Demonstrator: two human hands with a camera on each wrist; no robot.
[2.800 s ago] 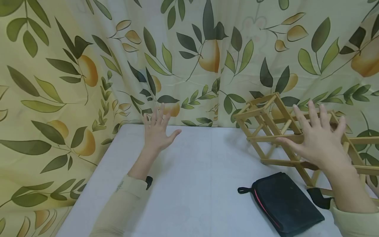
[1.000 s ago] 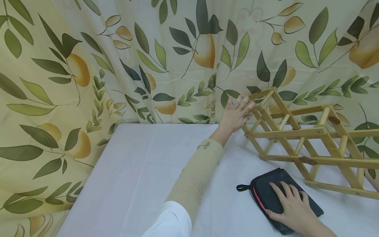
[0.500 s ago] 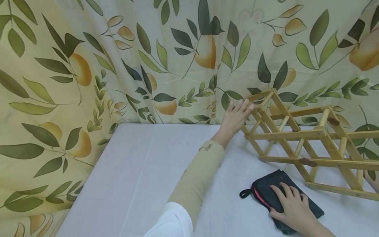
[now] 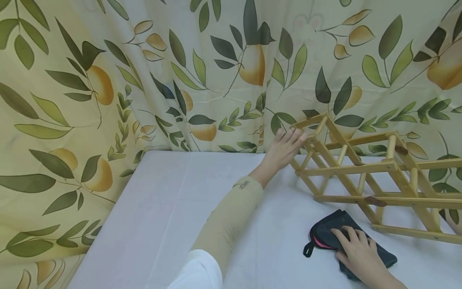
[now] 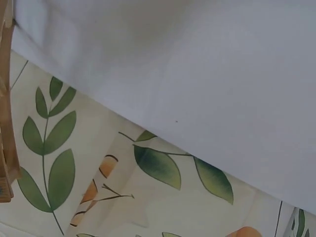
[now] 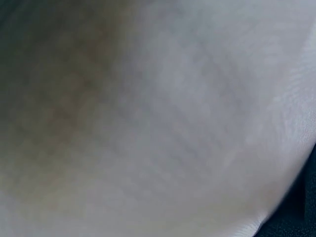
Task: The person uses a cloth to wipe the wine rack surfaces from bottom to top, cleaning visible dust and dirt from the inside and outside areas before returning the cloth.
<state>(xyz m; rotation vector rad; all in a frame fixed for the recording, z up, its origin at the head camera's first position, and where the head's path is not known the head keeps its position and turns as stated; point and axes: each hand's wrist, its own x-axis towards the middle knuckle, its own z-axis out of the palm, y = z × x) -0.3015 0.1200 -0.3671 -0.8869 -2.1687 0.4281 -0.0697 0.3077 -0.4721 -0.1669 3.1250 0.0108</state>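
Note:
My left hand (image 4: 279,154) grips the upper left end of a slatted wooden rack (image 4: 361,167), its thumb hidden. In the left wrist view the rack (image 5: 7,123) shows as a strip at the left edge. At the front right, my right hand (image 4: 361,255) grips a black zip pouch (image 4: 333,224) from above, fingers spread and bent over it. The pouch lies on the table, bunched under the hand, with red edging and a small black loop at its left corner. Blurred skin of the right hand (image 6: 173,123) fills most of the right wrist view.
A white-covered table (image 4: 202,188) lies in front of a leaf-and-fruit patterned curtain (image 4: 234,80). The rack stretches past the right edge of the head view. Part of another person's skin (image 4: 451,220) shows behind the rack at the far right.
Both hands, earlier raised with spread fingers, have come to the rack and the pouch. Lately the rack's upper left end has shifted left with my left hand, and the pouch has bunched, its loop swinging downward.

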